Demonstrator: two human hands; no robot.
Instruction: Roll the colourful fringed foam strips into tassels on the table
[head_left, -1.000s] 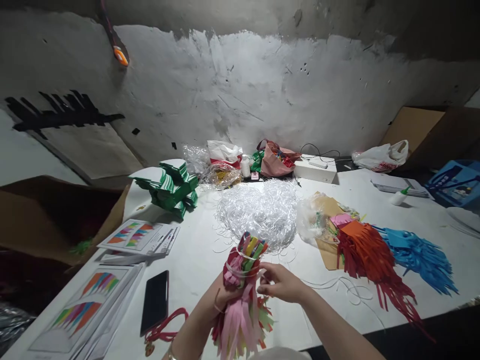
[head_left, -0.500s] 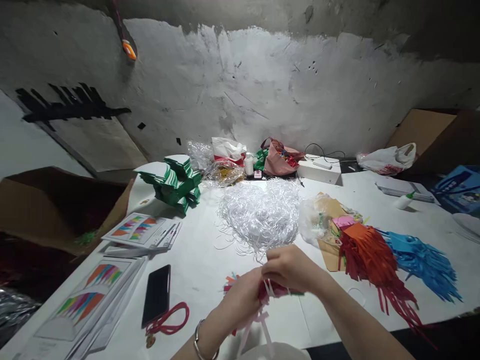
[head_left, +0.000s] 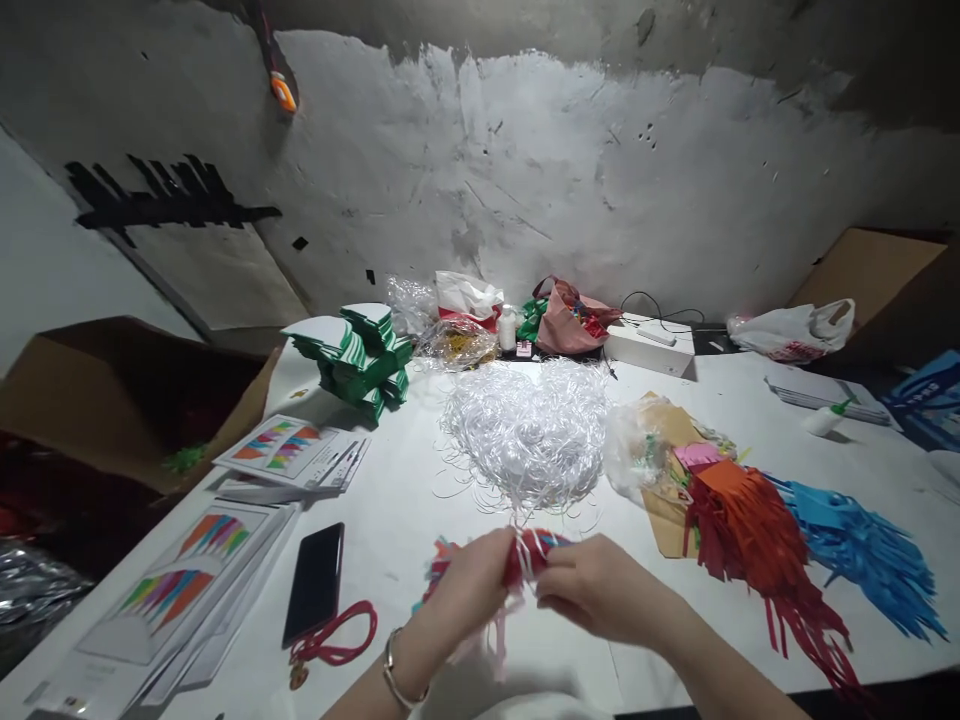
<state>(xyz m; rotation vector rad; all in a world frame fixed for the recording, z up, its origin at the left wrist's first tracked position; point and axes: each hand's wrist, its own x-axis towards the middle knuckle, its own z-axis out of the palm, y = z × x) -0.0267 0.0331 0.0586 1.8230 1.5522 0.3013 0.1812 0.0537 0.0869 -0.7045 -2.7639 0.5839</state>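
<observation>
My left hand (head_left: 474,580), with a metal bangle at the wrist, grips a bundle of coloured strips (head_left: 529,552), mostly red with blue and pink. White ribbon (head_left: 523,553) crosses over the bundle. My right hand (head_left: 589,590) is closed at the bundle's right side, fingers pinched by the white ribbon; its fingertips are partly hidden. Strip ends (head_left: 439,560) stick out left of my left hand, and pale pink strips (head_left: 496,640) hang below. Just beyond my hands lies a big heap of white ribbon (head_left: 532,430).
At left are printed sheets (head_left: 187,580), a phone (head_left: 315,580) with a red strap, and green-edged stacks (head_left: 349,365). At right lie orange-red fringed strips (head_left: 746,530), blue strips (head_left: 862,545) and a glue bottle (head_left: 825,418). Bags and a white box (head_left: 649,345) line the wall.
My right hand has lowered and turned, drawing the white ribbon over the bundle. More of the bundle shows between my hands. The whole view has shifted slightly.
</observation>
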